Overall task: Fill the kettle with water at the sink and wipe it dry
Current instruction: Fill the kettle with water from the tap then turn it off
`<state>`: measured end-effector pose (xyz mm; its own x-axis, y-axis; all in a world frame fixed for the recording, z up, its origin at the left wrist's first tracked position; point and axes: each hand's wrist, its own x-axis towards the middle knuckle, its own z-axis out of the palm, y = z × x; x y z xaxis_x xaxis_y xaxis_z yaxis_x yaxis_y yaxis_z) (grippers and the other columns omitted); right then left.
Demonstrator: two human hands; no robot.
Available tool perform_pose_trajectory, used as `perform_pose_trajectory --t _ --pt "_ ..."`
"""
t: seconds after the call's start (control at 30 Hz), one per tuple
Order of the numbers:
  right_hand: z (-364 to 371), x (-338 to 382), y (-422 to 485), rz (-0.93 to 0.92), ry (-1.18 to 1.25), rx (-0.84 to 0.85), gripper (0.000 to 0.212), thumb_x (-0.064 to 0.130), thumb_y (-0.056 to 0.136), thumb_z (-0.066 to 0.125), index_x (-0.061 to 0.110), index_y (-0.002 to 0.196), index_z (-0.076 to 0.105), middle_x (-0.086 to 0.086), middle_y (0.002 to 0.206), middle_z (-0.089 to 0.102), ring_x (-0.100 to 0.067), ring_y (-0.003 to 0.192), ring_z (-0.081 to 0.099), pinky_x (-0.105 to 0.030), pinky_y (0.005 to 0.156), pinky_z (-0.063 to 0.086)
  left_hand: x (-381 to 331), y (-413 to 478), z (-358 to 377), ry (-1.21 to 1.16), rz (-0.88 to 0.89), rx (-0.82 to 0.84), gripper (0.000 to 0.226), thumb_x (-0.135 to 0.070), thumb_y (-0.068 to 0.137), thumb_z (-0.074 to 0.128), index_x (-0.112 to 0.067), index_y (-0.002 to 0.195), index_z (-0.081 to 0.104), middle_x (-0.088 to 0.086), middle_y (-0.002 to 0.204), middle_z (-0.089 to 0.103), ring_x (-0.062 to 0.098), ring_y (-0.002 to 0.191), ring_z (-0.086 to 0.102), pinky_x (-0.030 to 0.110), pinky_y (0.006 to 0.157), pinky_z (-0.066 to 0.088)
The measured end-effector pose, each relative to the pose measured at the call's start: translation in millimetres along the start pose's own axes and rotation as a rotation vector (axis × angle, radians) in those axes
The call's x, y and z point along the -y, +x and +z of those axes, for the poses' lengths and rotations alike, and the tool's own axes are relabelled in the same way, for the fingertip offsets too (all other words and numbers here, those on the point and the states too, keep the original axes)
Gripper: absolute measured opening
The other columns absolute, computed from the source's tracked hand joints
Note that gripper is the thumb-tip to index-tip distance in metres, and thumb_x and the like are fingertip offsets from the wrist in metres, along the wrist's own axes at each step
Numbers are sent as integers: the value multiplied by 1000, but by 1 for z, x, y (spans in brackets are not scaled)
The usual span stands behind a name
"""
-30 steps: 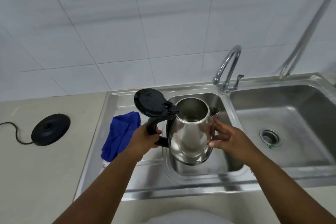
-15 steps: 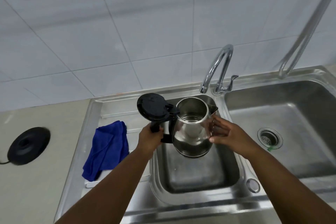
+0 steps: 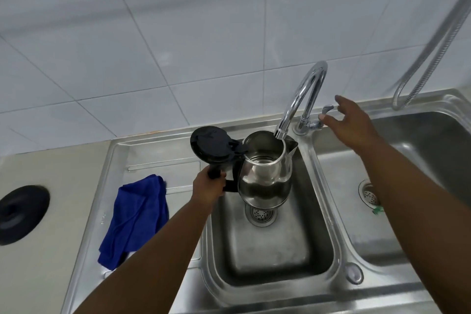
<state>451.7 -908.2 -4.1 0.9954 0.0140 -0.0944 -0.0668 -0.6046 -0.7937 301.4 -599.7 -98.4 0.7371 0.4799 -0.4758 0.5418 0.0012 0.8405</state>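
In the middle of the picture the left hand [image 3: 207, 187] grips the black handle of the shiny kettle [image 3: 265, 176], lid up, under the tap [image 3: 300, 99] over the small sink [image 3: 328, 242], while the right hand [image 3: 353, 122], fingers spread open, reaches at the tap lever [image 3: 327, 108].

Left hand [image 3: 207, 187] clenched in a grip, forearm angled up — right hand [image 3: 353, 123] reaching forward, fingers [image 3: 340, 99] spread.

One kettle [image 3: 265, 176], two basins [image 3: 267, 257], one cloth [image 3: 135, 216]
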Motion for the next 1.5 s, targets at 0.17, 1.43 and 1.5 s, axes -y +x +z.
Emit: perform_pose_trajectory --t 0.17,1.43,1.5 --pt "8 5 8 -27 -35 -2 55 30 91 71 12 141 56 -6 144 57 -23 133 53 -25 103 37 1 8 2 -7 2 2 24 -2 79 58 -25 76 62 12 93 66 29 82 63 42 73 58" --pt "76 -41 -93 -26 239 205 33 6 92 67 22 120 72 9 110 78 -7 107 71 -34 104 52 5 10 4 -42 17 2 14 -8 89 62 -21 84 63 11 92 65 24 78 60 38 71 56" --pt "76 -41 -94 -24 247 200 32 6 92 68 22 120 73 9 109 78 -7 106 71 -34 103 52 5 8 4 -44 14 4 17 -6 88 62 -22 81 63 11 91 65 24 77 60 40 72 56"
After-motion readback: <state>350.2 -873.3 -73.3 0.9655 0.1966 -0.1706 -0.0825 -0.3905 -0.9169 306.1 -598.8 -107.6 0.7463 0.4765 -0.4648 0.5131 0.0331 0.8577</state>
